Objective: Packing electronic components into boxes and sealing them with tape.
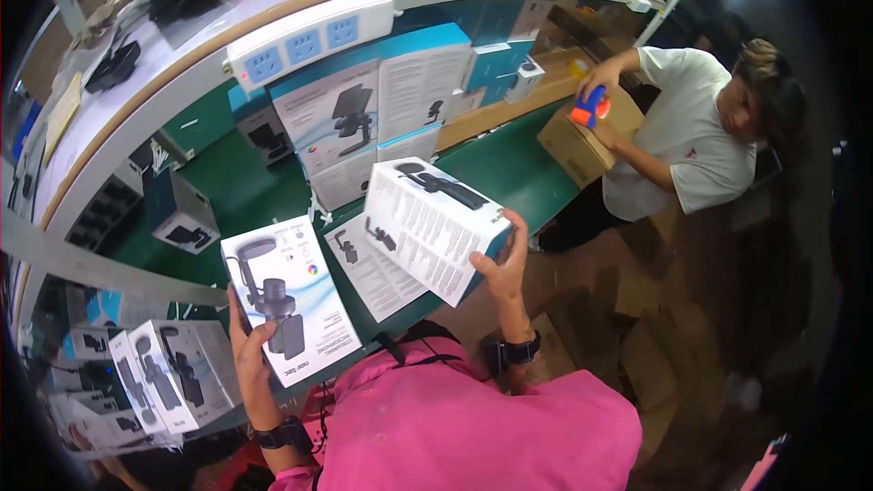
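My left hand [254, 344] is closed on a white microphone box [314, 314], its front panel with a pictured microphone turned up toward me. In my right hand [506, 271] is a second white microphone box [423, 232], tilted, with its text-covered side and a pictured arm showing. My fingers wrap its right end. Just behind and between the two boxes, a white printed panel [371, 275] of another box shows, partly covered by the one on the right. Both boxes are above the green bench [496, 173].
Stacked boxes [332, 118] with teal tops stand at the back beneath a white power strip [309, 36]. More boxes [177, 373] sit at the lower left. On the right, a person in a white shirt [696, 132] holds an orange-and-blue tape dispenser [591, 107] over a cardboard carton [582, 147].
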`<action>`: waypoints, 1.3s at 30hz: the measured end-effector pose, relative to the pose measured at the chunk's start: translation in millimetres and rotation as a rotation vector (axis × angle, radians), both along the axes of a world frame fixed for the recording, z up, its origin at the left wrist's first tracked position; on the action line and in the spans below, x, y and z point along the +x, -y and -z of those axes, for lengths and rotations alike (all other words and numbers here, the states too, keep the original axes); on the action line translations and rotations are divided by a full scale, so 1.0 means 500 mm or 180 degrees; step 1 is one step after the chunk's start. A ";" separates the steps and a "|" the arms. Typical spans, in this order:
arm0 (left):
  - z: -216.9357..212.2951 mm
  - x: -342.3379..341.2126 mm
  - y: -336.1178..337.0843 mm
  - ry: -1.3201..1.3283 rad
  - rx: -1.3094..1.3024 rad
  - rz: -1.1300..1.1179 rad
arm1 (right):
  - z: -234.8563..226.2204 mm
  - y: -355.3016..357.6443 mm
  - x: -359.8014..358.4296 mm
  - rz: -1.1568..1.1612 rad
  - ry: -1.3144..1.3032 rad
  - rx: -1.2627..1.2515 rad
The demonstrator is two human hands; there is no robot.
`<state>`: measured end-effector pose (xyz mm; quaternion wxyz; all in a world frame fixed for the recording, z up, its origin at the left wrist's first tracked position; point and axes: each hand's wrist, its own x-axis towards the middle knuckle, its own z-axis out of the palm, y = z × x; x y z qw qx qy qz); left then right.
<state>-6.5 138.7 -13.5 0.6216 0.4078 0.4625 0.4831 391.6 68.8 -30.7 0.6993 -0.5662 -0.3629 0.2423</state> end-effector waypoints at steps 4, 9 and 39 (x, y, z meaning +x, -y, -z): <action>0.006 0.098 -0.048 -0.0192 -0.0051 0.0065 | 0.030 0.059 -0.014 0.0861 0.1979 -0.0539; 0.017 0.206 -0.102 -0.2204 0.0831 0.0625 | 0.088 0.064 -0.041 0.0700 0.2220 -0.0860; 0.151 0.389 -0.077 0.1513 -0.0957 0.1109 | 0.001 -0.016 0.097 -0.1230 0.0392 -0.1004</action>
